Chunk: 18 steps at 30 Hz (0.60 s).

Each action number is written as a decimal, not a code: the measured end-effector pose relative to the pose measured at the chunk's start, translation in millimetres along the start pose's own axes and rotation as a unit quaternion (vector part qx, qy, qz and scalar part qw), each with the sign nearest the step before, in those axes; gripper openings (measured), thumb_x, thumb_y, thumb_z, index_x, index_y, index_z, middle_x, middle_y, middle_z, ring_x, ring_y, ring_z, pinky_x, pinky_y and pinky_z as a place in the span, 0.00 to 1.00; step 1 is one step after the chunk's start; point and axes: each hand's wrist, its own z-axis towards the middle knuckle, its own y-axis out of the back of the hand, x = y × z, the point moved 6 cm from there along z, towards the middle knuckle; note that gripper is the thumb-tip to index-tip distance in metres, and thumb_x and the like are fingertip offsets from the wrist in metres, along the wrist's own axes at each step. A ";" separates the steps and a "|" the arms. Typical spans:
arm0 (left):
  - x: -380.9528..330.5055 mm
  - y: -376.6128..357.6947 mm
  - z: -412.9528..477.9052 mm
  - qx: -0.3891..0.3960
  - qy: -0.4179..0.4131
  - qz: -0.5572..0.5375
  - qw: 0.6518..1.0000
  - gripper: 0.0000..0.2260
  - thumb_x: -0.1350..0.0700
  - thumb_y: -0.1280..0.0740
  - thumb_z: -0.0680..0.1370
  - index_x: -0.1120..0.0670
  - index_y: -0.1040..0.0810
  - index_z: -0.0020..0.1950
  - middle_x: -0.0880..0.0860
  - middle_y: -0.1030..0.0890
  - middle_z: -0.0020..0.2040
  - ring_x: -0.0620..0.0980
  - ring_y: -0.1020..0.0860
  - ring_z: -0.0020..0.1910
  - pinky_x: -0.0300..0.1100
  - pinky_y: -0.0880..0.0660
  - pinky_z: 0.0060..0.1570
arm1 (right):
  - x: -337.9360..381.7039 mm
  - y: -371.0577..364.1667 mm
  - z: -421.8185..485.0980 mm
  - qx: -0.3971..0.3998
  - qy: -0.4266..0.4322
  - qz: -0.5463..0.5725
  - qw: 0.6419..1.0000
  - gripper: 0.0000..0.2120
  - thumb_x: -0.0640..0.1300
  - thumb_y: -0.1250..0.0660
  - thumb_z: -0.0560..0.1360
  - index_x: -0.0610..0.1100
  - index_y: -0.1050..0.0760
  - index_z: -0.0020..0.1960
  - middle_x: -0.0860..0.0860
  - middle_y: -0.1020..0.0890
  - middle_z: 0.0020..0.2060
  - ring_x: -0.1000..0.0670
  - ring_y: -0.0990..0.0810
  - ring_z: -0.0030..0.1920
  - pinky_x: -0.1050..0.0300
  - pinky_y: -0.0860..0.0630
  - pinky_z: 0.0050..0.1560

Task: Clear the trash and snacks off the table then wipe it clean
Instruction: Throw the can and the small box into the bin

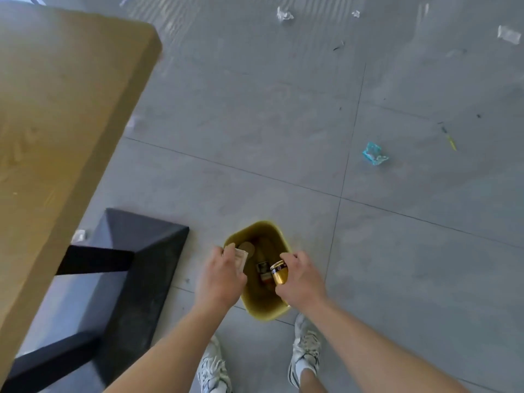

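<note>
Looking straight down from the head view on a yellow bin [262,312], set on the grey floor just ahead of two white shoes [306,350]. Gripping a gold can [279,274] in the right hand [302,280], fingers curled round its side, tilted and right over the bin's mouth. Pinching a pale paper packet [241,258] in the left hand [219,275], up at the bin's left rim and only partly over the opening. Down inside, some trash already, a dark can [263,268] among it. Judged as the drop step, with plenty of the task left after it. To do it well: bring the left hand a touch inward to get the packet clear of the rim, then loosen each grip low over the mouth rather than tossing. Release the can apart from the paper, to avoid a bounce off the rim. Mind any dregs on tilting further; impossible to tell whether empty. Off to the left, the wooden table [56,109], only a corner and an edge in sight, on a dark base [141,265]; no telling from here of anything left on top. Scattered well apart on the floor: a blue wrapper [374,154], crumpled white paper [284,14], a clear packet [509,35]. No cloth in sight, so wiping judged to lie well ahead.
</note>
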 end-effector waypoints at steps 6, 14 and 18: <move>5.4 -78.3 47.9 0.007 0.002 0.028 1.000 0.26 0.51 0.31 0.73 0.47 0.34 0.70 0.49 0.27 0.58 0.50 0.25 0.52 0.41 0.23 0.42 | -30.2 -55.4 67.9 0.016 0.015 0.011 1.000 0.33 0.47 0.29 0.69 0.50 0.35 0.72 0.49 0.33 0.67 0.44 0.31 0.64 0.52 0.30 0.66; 30.9 -166.3 106.0 0.012 -0.005 0.089 0.996 0.25 0.53 0.33 0.76 0.48 0.36 0.72 0.49 0.28 0.60 0.48 0.26 0.51 0.39 0.23 0.43 | -62.8 -144.3 137.3 0.023 0.011 -0.014 1.000 0.32 0.49 0.29 0.74 0.50 0.38 0.74 0.47 0.35 0.70 0.43 0.30 0.65 0.51 0.28 0.68; 30.8 -201.5 125.2 0.024 -0.042 0.148 0.988 0.21 0.56 0.34 0.76 0.51 0.32 0.68 0.52 0.27 0.58 0.49 0.26 0.45 0.40 0.24 0.38 | -83.9 -180.9 162.5 0.027 -0.012 -0.012 0.999 0.25 0.47 0.30 0.76 0.49 0.34 0.69 0.46 0.32 0.67 0.41 0.27 0.64 0.49 0.27 0.65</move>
